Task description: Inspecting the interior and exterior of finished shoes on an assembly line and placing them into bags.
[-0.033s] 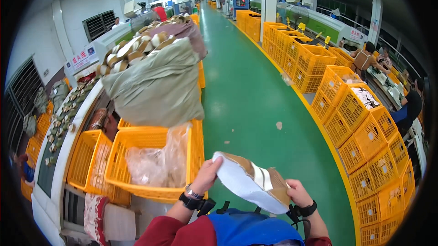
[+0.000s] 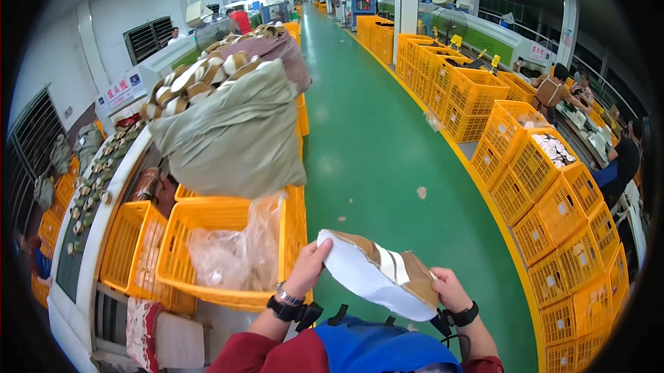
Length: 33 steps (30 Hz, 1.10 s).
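Tan-and-White Shoe Piece (image 2: 384,275) Gripped at Both Ends Above Factory Aisle

Held over a green floor (image 2: 373,165), just beyond a blue apron (image 2: 380,342). Tilted to turn a pale, flat underside toward the camera, and banded in white across the tan side visible to the right. Slanted along its long axis from upper left to lower right, stretching directly from one set of fingers to the other. Clasped at the upper-left end by the left hand (image 2: 309,270), with thumb pressed to the pale underside and remaining fingers mostly hidden behind. Pinched along the tan edge, near the lower-right end, by the fingers of the right hand (image 2: 452,290), reaching in from the outer side. Touched by both, so placed no nearer to one than to the other: extending down and rightward from the left fingers, up and leftward from the right.

Flanked on the left, near the left wrist, by a yellow crate (image 2: 221,295) containing crumpled clear plastic (image 2: 218,259). Backed farther up that side by a grey-green sack (image 2: 228,138), topped with a heap of brown-and-white shoe pieces (image 2: 187,82). Bordered on the right, well apart across the aisle, by stacked yellow crates (image 2: 553,262).
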{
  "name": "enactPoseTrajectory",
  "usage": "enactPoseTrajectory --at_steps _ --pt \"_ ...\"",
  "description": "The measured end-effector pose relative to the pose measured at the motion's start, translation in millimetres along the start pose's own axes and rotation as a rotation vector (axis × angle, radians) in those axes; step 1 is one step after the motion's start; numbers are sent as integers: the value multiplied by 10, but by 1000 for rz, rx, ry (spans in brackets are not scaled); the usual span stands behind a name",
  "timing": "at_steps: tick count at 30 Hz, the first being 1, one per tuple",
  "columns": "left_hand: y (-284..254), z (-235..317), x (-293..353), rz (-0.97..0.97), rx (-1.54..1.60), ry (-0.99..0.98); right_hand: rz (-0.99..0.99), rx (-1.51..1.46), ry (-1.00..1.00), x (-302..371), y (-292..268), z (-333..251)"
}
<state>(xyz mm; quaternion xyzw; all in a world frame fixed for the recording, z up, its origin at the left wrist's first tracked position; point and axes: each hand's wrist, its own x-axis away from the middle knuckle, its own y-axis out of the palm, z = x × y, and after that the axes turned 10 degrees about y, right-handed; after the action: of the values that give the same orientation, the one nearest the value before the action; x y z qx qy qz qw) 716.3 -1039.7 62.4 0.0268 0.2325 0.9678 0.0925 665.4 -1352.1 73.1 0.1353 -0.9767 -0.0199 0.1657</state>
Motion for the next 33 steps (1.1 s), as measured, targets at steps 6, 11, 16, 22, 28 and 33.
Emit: enactPoseTrajectory --at_steps 6,11,16,22,28,33 --pt "150 373 -1380 97 -353 646 139 -11 -45 -1774 -660 -582" --pt "668 1208 -2686 -898 -409 1144 331 330 333 -3351 -2011 288" --pt "1304 1591 -4006 -1243 3 1323 683 373 874 -2933 -3152 2084" --pt "1171 1500 -5700 -1287 373 909 650 425 999 -2451 -3564 3786" --pt "1381 1478 -7473 -1571 331 821 803 418 708 -5503 -4225 2402" --pt "1259 1690 -8683 -1580 292 697 886 663 446 -8428 -4761 -51"
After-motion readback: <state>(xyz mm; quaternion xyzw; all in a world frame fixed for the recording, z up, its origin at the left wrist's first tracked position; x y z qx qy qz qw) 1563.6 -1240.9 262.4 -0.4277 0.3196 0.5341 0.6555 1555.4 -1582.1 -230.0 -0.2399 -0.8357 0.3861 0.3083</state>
